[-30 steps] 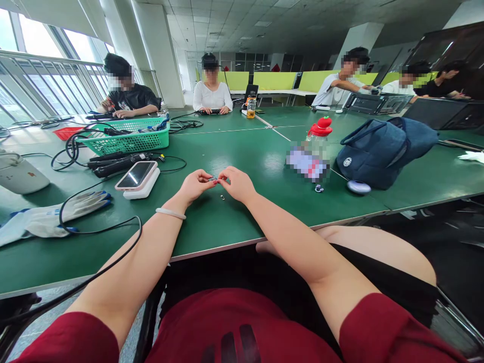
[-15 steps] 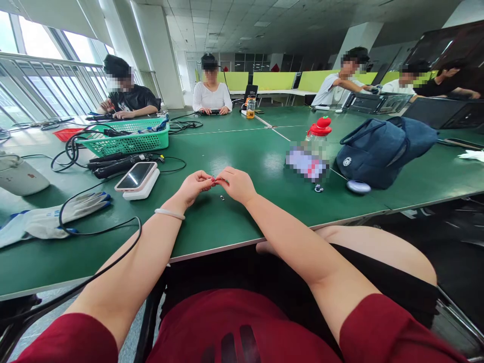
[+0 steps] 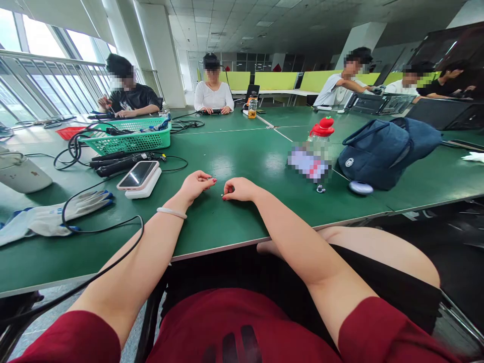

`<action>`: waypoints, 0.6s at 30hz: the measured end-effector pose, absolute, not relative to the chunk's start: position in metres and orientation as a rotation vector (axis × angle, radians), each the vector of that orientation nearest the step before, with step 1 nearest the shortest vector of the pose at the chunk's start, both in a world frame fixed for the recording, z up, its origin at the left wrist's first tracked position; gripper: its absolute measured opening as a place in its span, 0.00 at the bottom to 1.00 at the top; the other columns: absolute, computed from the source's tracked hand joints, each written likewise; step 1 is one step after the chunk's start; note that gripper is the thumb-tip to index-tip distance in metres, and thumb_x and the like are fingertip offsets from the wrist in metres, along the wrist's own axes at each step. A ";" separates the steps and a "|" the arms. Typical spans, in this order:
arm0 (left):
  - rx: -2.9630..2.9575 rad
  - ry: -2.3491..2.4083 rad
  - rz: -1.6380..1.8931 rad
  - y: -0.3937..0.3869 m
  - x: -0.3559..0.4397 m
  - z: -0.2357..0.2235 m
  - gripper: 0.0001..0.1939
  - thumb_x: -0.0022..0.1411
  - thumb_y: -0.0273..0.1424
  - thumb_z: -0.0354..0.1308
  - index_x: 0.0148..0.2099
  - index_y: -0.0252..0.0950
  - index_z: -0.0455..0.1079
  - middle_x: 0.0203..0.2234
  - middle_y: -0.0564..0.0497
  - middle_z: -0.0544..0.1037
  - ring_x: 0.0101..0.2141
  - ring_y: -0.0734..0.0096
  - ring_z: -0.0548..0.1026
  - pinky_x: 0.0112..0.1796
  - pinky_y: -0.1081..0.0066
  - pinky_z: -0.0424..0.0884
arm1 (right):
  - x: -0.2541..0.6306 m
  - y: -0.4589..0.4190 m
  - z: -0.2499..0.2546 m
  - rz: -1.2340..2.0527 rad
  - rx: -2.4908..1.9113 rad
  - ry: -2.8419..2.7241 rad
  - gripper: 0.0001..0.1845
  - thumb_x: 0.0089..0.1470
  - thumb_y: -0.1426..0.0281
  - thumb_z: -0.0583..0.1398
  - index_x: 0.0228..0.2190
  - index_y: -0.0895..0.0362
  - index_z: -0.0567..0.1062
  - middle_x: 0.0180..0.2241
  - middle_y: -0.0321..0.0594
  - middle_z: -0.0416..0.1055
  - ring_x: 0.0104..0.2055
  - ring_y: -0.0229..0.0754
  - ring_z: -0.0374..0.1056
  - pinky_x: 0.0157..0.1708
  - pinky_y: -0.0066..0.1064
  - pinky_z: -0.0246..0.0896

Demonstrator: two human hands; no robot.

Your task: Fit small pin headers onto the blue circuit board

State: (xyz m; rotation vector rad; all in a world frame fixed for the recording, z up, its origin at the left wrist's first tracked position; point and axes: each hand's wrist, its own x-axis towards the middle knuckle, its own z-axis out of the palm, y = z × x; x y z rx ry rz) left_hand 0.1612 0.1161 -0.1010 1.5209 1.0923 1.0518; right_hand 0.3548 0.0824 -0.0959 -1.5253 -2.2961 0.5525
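Observation:
My left hand (image 3: pixel 194 184) hovers just above the green table (image 3: pixel 234 151), thumb and fingertips pinched together; whatever sits between them is too small to make out. A white bracelet circles that wrist. My right hand (image 3: pixel 239 189) rests on the table a little to the right, fingers curled, with its fingertips pinched at a tiny metal part (image 3: pixel 222 194) lying on the surface. The two hands are a short gap apart.
A phone on a white power bank (image 3: pixel 139 177), black cables, white gloves (image 3: pixel 49 217) and a green basket (image 3: pixel 126 137) lie to the left. A red-lidded bottle (image 3: pixel 316 151) and a blue bag (image 3: pixel 381 151) stand on the right. Several other people sit at the far side.
My hands were joined over a small item above the table. The right hand has since dropped down and right onto the tiny part on the surface; the left stays raised.

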 end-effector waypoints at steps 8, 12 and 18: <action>1.726 1.175 0.884 0.115 0.160 -0.103 0.21 0.36 0.35 0.72 0.33 0.34 0.70 0.23 0.52 0.76 0.27 0.70 0.73 0.33 0.68 0.66 | 0.348 0.086 -0.102 0.319 -1.516 -2.285 0.04 0.53 0.69 0.62 0.28 0.57 0.76 0.32 0.39 0.72 0.33 0.37 0.64 0.32 0.28 0.52; 1.783 1.174 0.835 0.116 0.160 -0.102 0.21 0.36 0.34 0.72 0.33 0.34 0.70 0.24 0.52 0.76 0.28 0.69 0.73 0.34 0.67 0.66 | 0.348 0.087 -0.104 0.293 -1.581 -2.233 0.04 0.54 0.70 0.62 0.28 0.56 0.76 0.34 0.38 0.72 0.34 0.37 0.64 0.31 0.27 0.52; 1.744 1.136 0.808 0.113 0.161 -0.101 0.21 0.36 0.33 0.72 0.32 0.34 0.68 0.25 0.51 0.77 0.29 0.67 0.76 0.36 0.66 0.68 | 0.348 0.084 -0.099 0.250 -1.508 -1.951 0.05 0.56 0.70 0.60 0.29 0.57 0.75 0.33 0.38 0.71 0.35 0.37 0.64 0.34 0.27 0.54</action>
